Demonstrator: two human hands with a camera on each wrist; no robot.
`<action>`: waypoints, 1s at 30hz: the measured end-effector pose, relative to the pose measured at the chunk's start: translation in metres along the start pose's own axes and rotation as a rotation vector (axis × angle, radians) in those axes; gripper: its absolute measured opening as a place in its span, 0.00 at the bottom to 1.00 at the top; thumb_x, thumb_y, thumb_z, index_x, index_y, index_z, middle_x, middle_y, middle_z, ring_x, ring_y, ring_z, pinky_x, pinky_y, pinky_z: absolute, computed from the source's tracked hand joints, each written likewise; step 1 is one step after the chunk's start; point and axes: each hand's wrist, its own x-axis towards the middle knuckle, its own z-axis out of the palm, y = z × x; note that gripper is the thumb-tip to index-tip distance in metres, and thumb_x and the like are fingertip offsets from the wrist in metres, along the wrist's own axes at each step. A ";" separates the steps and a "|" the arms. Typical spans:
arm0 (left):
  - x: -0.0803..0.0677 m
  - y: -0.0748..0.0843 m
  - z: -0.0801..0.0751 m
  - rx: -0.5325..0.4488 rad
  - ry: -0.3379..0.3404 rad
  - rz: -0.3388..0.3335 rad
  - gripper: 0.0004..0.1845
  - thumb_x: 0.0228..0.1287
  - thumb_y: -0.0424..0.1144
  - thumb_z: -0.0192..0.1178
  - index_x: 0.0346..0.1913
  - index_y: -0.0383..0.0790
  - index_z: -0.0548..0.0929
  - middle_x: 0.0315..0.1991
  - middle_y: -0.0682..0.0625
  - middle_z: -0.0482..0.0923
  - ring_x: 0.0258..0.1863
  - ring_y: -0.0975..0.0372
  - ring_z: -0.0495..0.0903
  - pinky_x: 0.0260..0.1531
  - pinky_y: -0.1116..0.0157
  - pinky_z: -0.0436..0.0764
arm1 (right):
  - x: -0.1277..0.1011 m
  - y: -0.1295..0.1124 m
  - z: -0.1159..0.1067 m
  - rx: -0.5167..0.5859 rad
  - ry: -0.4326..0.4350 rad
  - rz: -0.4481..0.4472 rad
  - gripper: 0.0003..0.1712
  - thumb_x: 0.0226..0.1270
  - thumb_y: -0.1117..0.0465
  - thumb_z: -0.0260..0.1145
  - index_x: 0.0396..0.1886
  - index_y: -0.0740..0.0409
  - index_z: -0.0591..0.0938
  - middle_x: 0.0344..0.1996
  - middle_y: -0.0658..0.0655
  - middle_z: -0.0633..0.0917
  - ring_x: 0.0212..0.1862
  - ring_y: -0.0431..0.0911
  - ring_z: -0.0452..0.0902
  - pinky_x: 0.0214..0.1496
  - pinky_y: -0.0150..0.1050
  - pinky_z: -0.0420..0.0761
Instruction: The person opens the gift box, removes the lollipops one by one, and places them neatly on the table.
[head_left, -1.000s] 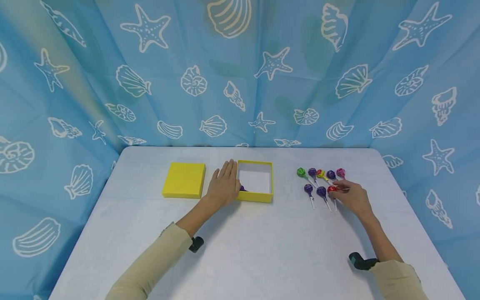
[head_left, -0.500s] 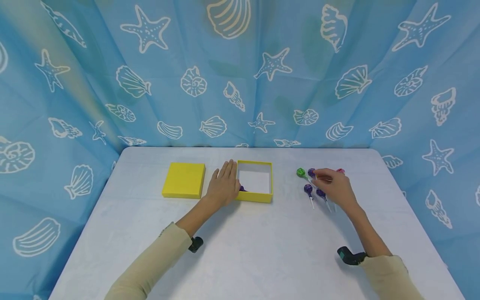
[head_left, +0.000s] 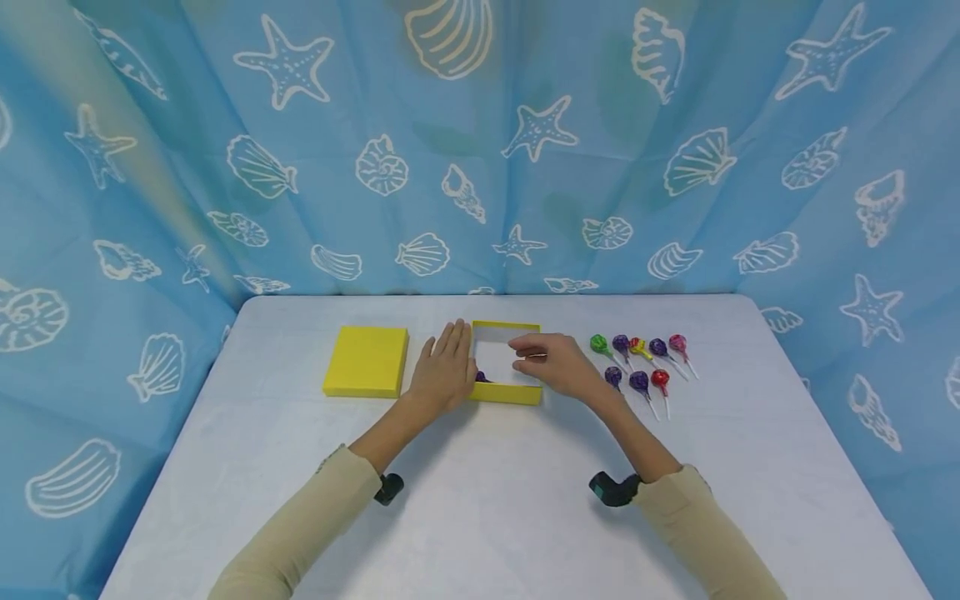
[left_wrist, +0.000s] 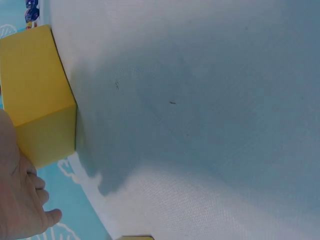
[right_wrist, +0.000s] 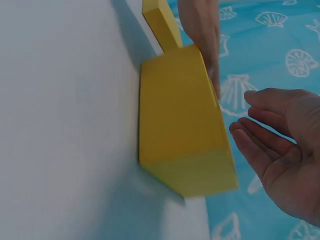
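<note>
We see one open yellow box (head_left: 507, 392), white inside, one yellow lid (head_left: 366, 361) and eight lollipops (head_left: 639, 382) on the desk (head_left: 495, 500). Left hand (head_left: 444, 373) rests flat against the box; right hand (head_left: 551, 362) hovers relaxed above it, holding nothing.

Beige long sleeves (head_left: 300, 525), black wrist cameras (head_left: 611, 488)

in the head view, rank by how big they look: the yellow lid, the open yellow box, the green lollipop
1. Yellow lid and open yellow box: they look about alike, and hands cover part of the box, so no ranking.
2. Green lollipop: far smaller than either.
</note>
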 end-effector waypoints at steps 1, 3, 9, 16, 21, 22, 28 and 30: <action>0.000 0.000 0.000 0.003 0.002 -0.004 0.34 0.80 0.49 0.34 0.80 0.34 0.43 0.80 0.43 0.41 0.78 0.53 0.41 0.74 0.50 0.48 | 0.005 -0.002 0.005 0.002 -0.005 -0.007 0.21 0.68 0.65 0.68 0.59 0.66 0.82 0.53 0.64 0.84 0.54 0.53 0.82 0.57 0.45 0.80; 0.001 -0.001 0.001 0.009 0.008 -0.010 0.34 0.80 0.49 0.35 0.80 0.35 0.44 0.80 0.44 0.42 0.78 0.54 0.42 0.73 0.50 0.49 | 0.016 -0.005 0.013 0.007 -0.013 -0.006 0.21 0.68 0.66 0.68 0.59 0.67 0.82 0.53 0.64 0.84 0.53 0.53 0.82 0.57 0.45 0.80; 0.001 -0.002 0.002 0.016 0.015 -0.007 0.34 0.80 0.49 0.35 0.80 0.35 0.46 0.80 0.44 0.43 0.78 0.54 0.43 0.73 0.50 0.50 | 0.036 -0.007 0.033 0.018 -0.076 0.000 0.19 0.67 0.68 0.68 0.57 0.68 0.82 0.51 0.62 0.85 0.50 0.52 0.83 0.53 0.41 0.82; 0.000 -0.003 0.001 -0.005 -0.001 0.010 0.33 0.81 0.49 0.31 0.80 0.34 0.44 0.80 0.44 0.41 0.78 0.54 0.41 0.74 0.51 0.48 | 0.041 -0.003 0.043 -0.069 -0.130 -0.031 0.17 0.65 0.66 0.70 0.53 0.66 0.85 0.45 0.59 0.87 0.47 0.49 0.84 0.50 0.41 0.83; -0.001 -0.005 0.000 0.004 -0.003 0.025 0.33 0.82 0.49 0.31 0.80 0.34 0.43 0.80 0.44 0.41 0.78 0.54 0.41 0.73 0.51 0.49 | 0.043 0.001 0.044 -0.102 -0.142 -0.061 0.15 0.65 0.64 0.71 0.50 0.63 0.88 0.41 0.54 0.89 0.42 0.45 0.83 0.47 0.39 0.83; -0.001 -0.005 0.000 0.003 -0.004 0.028 0.33 0.82 0.49 0.32 0.80 0.34 0.43 0.80 0.43 0.41 0.78 0.54 0.42 0.73 0.51 0.49 | 0.043 0.002 0.044 -0.111 -0.149 -0.074 0.14 0.65 0.64 0.71 0.50 0.62 0.88 0.40 0.53 0.89 0.41 0.44 0.83 0.46 0.38 0.83; -0.003 -0.006 0.000 -0.007 -0.007 0.039 0.34 0.82 0.49 0.32 0.79 0.33 0.43 0.80 0.43 0.41 0.78 0.53 0.42 0.73 0.50 0.50 | 0.046 0.003 0.044 -0.156 -0.184 -0.079 0.14 0.64 0.65 0.72 0.49 0.62 0.89 0.38 0.52 0.89 0.38 0.41 0.83 0.44 0.35 0.83; -0.003 -0.006 0.001 -0.011 -0.006 0.039 0.34 0.82 0.49 0.32 0.79 0.33 0.43 0.80 0.43 0.41 0.78 0.53 0.42 0.73 0.51 0.49 | 0.046 0.001 0.044 -0.170 -0.192 -0.059 0.13 0.64 0.65 0.72 0.48 0.62 0.89 0.39 0.52 0.89 0.39 0.42 0.83 0.45 0.36 0.83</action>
